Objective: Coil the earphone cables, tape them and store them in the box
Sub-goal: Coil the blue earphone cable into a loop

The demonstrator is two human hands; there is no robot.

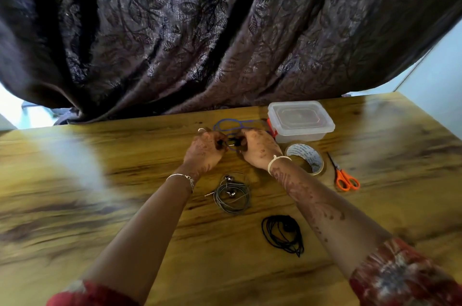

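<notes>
A blue earphone cable loops on the wooden table just beyond both hands. My left hand and my right hand each pinch a dark end piece of that cable between them. A grey earphone cable lies coiled nearer to me, between my forearms. A black earphone cable lies loosely coiled closer still, beside my right forearm. The clear plastic box, lid on, with an orange clasp, stands at the far right of the hands. A roll of clear tape lies in front of the box.
Orange-handled scissors lie right of the tape roll. A dark patterned curtain hangs down to the table's far edge. Bare wood stretches to the left and to the far right.
</notes>
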